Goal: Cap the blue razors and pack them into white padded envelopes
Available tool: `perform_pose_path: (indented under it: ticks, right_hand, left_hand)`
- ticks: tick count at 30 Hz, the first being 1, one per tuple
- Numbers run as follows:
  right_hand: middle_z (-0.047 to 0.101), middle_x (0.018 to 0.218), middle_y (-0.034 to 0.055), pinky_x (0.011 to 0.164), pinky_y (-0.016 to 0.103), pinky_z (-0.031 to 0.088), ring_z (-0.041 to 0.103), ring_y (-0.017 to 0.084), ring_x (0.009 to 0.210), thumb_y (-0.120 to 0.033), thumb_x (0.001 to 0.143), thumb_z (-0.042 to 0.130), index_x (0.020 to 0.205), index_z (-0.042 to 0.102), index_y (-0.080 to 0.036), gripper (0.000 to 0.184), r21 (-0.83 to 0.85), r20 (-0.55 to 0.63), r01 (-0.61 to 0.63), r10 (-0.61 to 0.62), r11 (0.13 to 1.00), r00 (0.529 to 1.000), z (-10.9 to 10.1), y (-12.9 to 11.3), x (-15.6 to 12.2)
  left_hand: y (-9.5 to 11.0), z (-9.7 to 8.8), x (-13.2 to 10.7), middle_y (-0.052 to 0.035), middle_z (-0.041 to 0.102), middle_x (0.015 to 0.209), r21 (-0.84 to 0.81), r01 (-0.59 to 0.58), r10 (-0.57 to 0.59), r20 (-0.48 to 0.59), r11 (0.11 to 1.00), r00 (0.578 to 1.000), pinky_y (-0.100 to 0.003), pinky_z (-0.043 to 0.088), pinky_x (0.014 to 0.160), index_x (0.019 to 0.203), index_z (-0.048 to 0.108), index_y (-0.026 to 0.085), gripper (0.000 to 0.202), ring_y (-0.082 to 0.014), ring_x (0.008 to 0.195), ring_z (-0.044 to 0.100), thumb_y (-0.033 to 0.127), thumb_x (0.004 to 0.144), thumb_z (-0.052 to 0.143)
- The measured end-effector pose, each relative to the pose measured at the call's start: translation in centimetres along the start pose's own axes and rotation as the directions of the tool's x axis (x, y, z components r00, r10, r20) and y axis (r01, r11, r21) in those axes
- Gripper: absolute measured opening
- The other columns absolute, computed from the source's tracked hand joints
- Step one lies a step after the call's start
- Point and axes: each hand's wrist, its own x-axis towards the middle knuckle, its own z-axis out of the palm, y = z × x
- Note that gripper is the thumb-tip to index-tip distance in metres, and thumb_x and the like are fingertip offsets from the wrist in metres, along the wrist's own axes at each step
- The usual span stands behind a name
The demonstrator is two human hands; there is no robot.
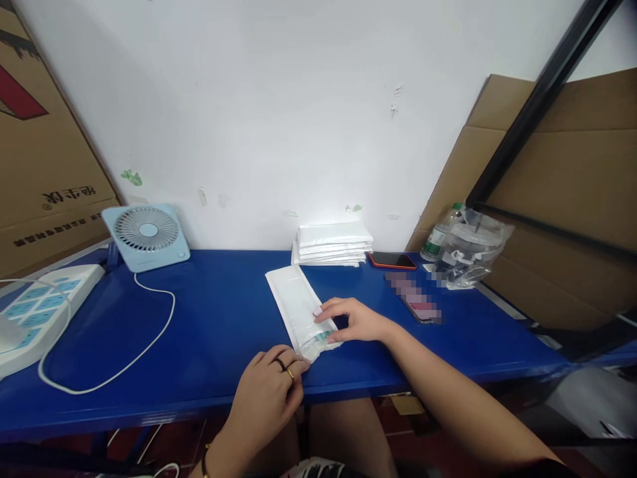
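Note:
A white padded envelope (pixel 293 302) lies slanted on the blue table, its opening towards me. Something with green on it (pixel 323 336) shows at the mouth, mostly covered, so I cannot tell what it is. My left hand (pixel 271 388), with two rings on it, is closed on the near left corner of the envelope. My right hand (pixel 355 320) rests over the right side, thumb by the mouth and fingers on the upper face, with a gap between them.
Behind the envelope is a stack of white padded envelopes (pixel 332 243). To the right are a red-edged phone (pixel 392 260), a second, blurred phone (pixel 415 302), a bottle (pixel 438 238) and a clear plastic bag (pixel 470 249). A blue fan (pixel 148 236) and power strip (pixel 44 312) stand left.

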Motion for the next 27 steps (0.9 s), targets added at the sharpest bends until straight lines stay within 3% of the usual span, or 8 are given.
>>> perform_pose_path:
  ticks: [2,5,7,12,17,22,27]
  right_hand:
    - [0.062,0.11,0.0065,0.086,0.032,0.045,0.057,0.021,0.1,-0.031,0.066,0.074,0.11,0.064,-0.022,0.046,0.007,0.017,-0.009,0.009,1.0,1.0,0.1,-0.1,0.0]
    - [0.063,0.102,0.0067,0.077,0.03,0.047,0.059,0.02,0.093,-0.028,0.068,0.071,0.104,0.066,-0.021,0.036,-0.061,-0.112,-0.078,0.071,0.995,0.991,0.5,-0.2,0.1]
    - [0.063,0.101,0.0068,0.075,0.029,0.047,0.059,0.019,0.091,-0.03,0.071,0.069,0.103,0.066,-0.02,0.034,-0.079,-0.133,-0.106,0.095,0.991,0.987,0.4,-0.4,0.1]
    - [0.055,0.119,0.006,0.088,0.033,0.044,0.053,0.022,0.106,-0.036,0.061,0.077,0.115,0.06,-0.023,0.058,0.005,0.096,-0.055,0.054,0.998,0.994,-0.7,-0.2,-0.4]
    - [0.063,0.099,0.0071,0.07,0.029,0.048,0.059,0.016,0.081,-0.036,0.075,0.066,0.1,0.067,-0.019,0.031,0.006,-0.119,-0.121,0.121,0.993,0.985,0.3,0.2,-0.2]
    - [0.058,0.108,0.0061,0.082,0.032,0.046,0.056,0.019,0.095,-0.031,0.063,0.076,0.11,0.062,-0.022,0.05,-0.029,-0.016,-0.034,0.034,0.999,0.999,0.4,-0.1,-0.2]
    - [0.06,0.1,0.0062,0.068,0.027,0.047,0.057,0.014,0.078,-0.033,0.075,0.066,0.104,0.064,-0.019,0.033,-0.085,-0.126,-0.087,0.076,0.993,0.989,0.7,-0.1,-0.1]
  left_hand:
    - [0.0,0.0,0.0,-0.0002,0.063,0.1,0.01,0.001,-0.001,-0.007,1.0,1.0,-0.031,0.042,0.077,0.104,0.061,0.028,0.031,-0.0175,0.099,0.053,0.014,0.082,0.046]
    - [0.1,-0.1,-0.1,-0.0003,0.06,0.114,0.037,-0.008,0.009,-0.021,0.999,1.0,-0.033,0.041,0.079,0.101,0.062,0.027,0.028,-0.0195,0.106,0.05,0.014,0.081,0.046]
    - [0.1,-0.2,-0.2,-0.0005,0.061,0.116,0.051,-0.019,0.02,-0.02,0.999,1.0,-0.034,0.041,0.079,0.099,0.062,0.026,0.026,-0.0209,0.11,0.048,0.015,0.081,0.046]
    - [0.2,-0.3,-0.1,-0.0007,0.065,0.109,0.04,-0.004,0.004,0.0,0.999,1.0,-0.034,0.041,0.079,0.094,0.061,0.024,0.023,-0.0206,0.106,0.05,0.014,0.081,0.046]
    - [0.2,-0.3,-0.1,-0.0014,0.066,0.107,0.026,-0.011,0.011,-0.003,1.0,1.0,-0.032,0.042,0.078,0.093,0.061,0.023,0.023,-0.019,0.105,0.053,0.013,0.081,0.045]
    - [0.2,-0.3,0.0,-0.0018,0.066,0.108,0.025,-0.004,0.004,-0.001,1.0,1.0,-0.033,0.041,0.079,0.091,0.061,0.022,0.022,-0.0191,0.106,0.053,0.014,0.083,0.043]
    - [0.2,-0.2,0.0,-0.0019,0.066,0.107,0.019,-0.004,0.004,-0.008,1.0,1.0,-0.033,0.042,0.079,0.092,0.06,0.022,0.023,-0.0191,0.106,0.054,0.012,0.082,0.042]
